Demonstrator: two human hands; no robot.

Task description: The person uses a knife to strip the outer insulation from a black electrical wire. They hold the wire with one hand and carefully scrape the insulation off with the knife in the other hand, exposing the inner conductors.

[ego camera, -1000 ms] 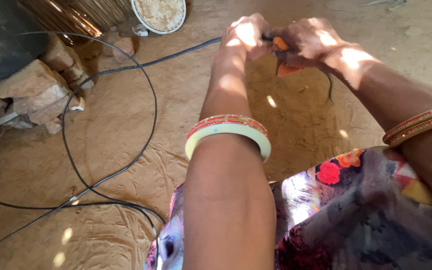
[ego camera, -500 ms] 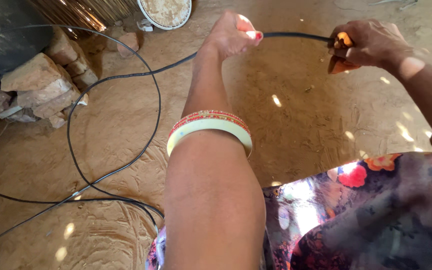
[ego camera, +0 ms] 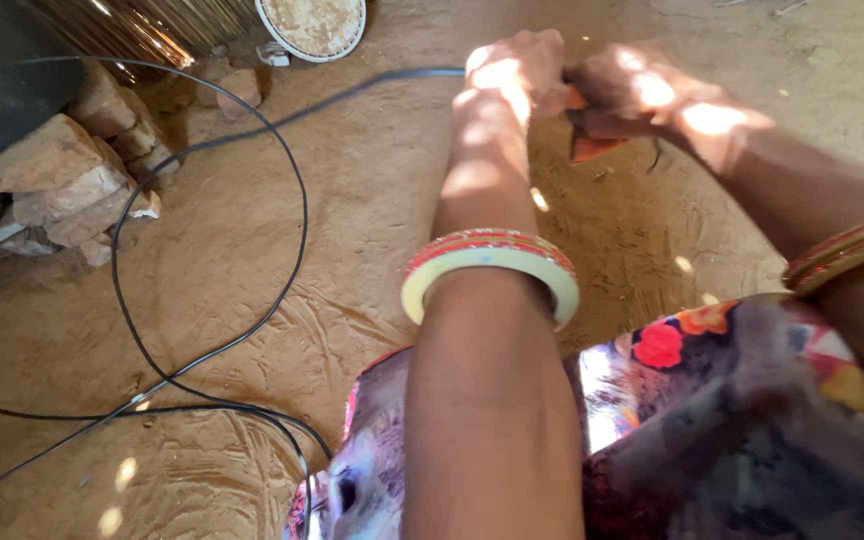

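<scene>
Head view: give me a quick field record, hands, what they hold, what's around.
left hand: closed around the black cable, close against the right hand
right hand: closed on an orange-handled tool, type cannot tell
cable: runs left from the hands, loops over the earthen floor
wrists: cream and red bangle on left forearm, red and gold bangles on right
surroundings: pile of stones at left, round plate at top
foreground: floral cloth
</scene>
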